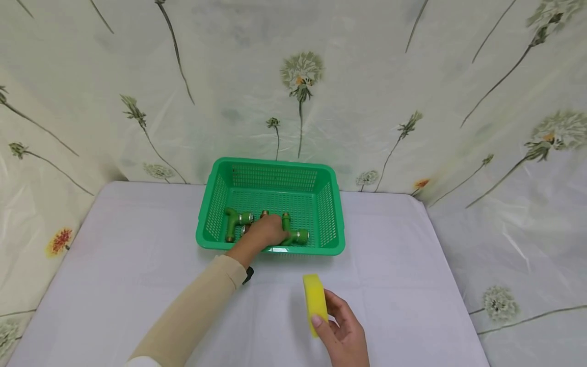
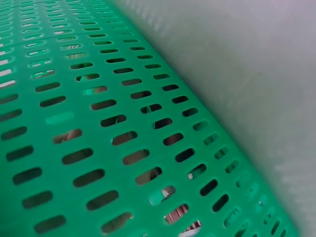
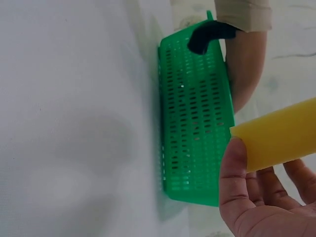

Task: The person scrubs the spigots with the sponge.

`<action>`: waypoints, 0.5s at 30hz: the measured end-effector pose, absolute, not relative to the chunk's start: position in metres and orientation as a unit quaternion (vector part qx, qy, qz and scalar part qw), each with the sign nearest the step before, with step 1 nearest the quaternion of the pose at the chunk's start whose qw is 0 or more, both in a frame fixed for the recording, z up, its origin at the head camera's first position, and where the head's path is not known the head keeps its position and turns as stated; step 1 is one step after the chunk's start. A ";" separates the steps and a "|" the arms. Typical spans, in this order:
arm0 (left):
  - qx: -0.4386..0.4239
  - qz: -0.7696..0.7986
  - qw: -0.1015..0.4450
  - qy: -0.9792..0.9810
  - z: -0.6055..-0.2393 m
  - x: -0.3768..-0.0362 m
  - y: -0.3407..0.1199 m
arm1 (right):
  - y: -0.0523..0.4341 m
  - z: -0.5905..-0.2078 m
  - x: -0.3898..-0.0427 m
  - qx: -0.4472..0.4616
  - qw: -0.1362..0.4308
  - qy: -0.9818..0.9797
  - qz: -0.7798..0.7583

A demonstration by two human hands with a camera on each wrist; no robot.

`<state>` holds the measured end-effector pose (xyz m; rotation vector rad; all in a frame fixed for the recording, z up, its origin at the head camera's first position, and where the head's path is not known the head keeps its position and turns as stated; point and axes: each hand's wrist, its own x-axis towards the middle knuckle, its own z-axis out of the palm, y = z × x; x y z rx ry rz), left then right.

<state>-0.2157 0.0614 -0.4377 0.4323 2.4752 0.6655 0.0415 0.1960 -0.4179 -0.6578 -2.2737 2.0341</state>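
Observation:
My left hand (image 1: 269, 230) reaches down inside a green plastic basket (image 1: 338, 214), over several green pipe valves with brass-coloured ends. One valve (image 1: 232, 224) lies left of the hand. Another valve (image 1: 299, 236) lies against its right side, and parts of a further one show beside the hand. The left fingertips are hidden, so their hold is unclear. In the left wrist view only the slotted basket wall (image 2: 113, 118) shows at close range. My right hand (image 1: 345, 331) pinches a yellow sponge block (image 1: 315, 304) between thumb and fingers, in front of the basket and above the table.
A white cloth covers the table (image 1: 394, 265). Behind it and at both sides hangs a flower-patterned sheet (image 1: 229, 102). The left forearm in a beige sleeve (image 1: 192, 311) crosses the basket's front rim, with a dark band (image 1: 248, 275) at the wrist.

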 end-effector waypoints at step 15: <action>0.178 0.163 0.229 0.943 -0.440 -0.216 0.070 | 0.197 -0.416 0.043 -0.227 0.007 -0.732 0.643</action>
